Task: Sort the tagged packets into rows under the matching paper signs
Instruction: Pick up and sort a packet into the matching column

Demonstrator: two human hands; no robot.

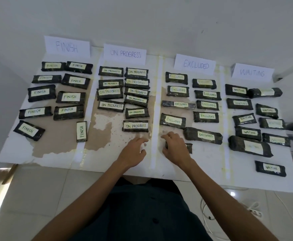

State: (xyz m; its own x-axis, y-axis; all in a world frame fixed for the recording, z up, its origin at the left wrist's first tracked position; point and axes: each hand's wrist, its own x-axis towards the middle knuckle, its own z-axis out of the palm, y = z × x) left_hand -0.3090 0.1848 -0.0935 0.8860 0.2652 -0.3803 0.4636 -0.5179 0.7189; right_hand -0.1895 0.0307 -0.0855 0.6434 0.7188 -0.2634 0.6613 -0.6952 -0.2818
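Black wrapped packet (189,148), tag hidden, is lying under the white paper EXCLUDED sign (195,64), the right grip (176,148) pinching it, the left grip (133,152) hovering spread; squaring it into its row is probably coming next.

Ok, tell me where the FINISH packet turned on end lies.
Head view, left side: the upended FINISH packet lies at the FINISH column's near right corner, touching the white divider strip.

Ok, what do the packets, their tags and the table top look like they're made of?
Packets: likely glossy dark plastic wrap; wrinkles and shiny highlights show. Tags: matte pale yellowish paper or tape, hand-lettered in marker. Table top: white paper-like covering, torn raggedly to bare brown board, perhaps wood or cardboard; I cannot tell which.
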